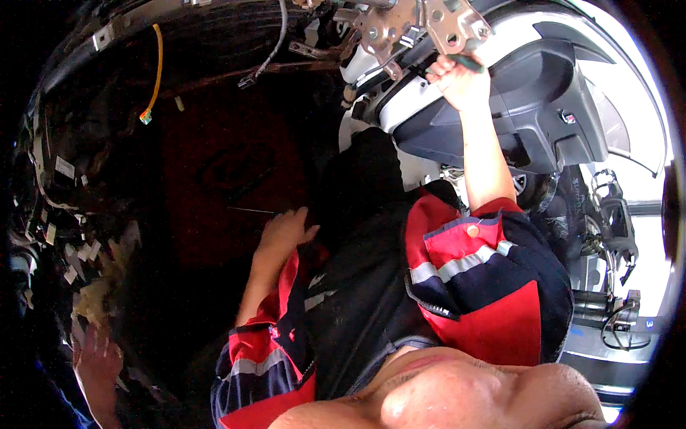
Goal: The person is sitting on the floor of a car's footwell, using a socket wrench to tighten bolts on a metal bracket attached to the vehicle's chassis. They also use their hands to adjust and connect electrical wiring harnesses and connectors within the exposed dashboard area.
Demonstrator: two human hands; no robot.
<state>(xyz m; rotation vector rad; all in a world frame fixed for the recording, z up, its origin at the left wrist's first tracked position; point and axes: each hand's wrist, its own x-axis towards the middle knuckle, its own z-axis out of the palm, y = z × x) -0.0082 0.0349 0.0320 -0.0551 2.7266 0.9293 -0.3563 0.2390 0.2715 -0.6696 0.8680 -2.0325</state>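
Observed from beside the car: a person in a red-and-navy jacket works in a stripped interior.

Right hand (461, 89): raised, fingers closed around a dark green handle (467, 63), which sits just beside the lower edge of a coppery bracket (456, 25). Whether handle and metal touch, I cannot tell. Left hand (281, 234): low, fingers loosely bent over a dark area; a thin metal rod (250, 210) runs leftward from it. Whether the hand grips the rod or merely lies against it, I cannot tell.

Risks (judged): the handle could slip if its grip is poor or the wrist meets the bracket at an awkward angle; knuckles could then strike the metal edges. The thin rod could drop onto the dark red mat (193, 143) if the left fingers slacken, and would be hard to find in such poor light. The hanging yellow cable (158, 64) and grey cable (284, 28) could snag on a passing sleeve and strain their connectors. A slip toward the dark door panel (529, 100) could scratch it.

Count:
- Person's own hands: two. Another hand (98, 363), at lower left, apart from these: one.
- Green handles: one. Thin rods: one.
- Coppery brackets at the top: two plates distinguishable, partly overlapped by other parts.
- Loose hanging cables: two, one yellow, one grey.
- Door panels: one.
- Pale tags and clips along the left side: several, too small for a sure count.
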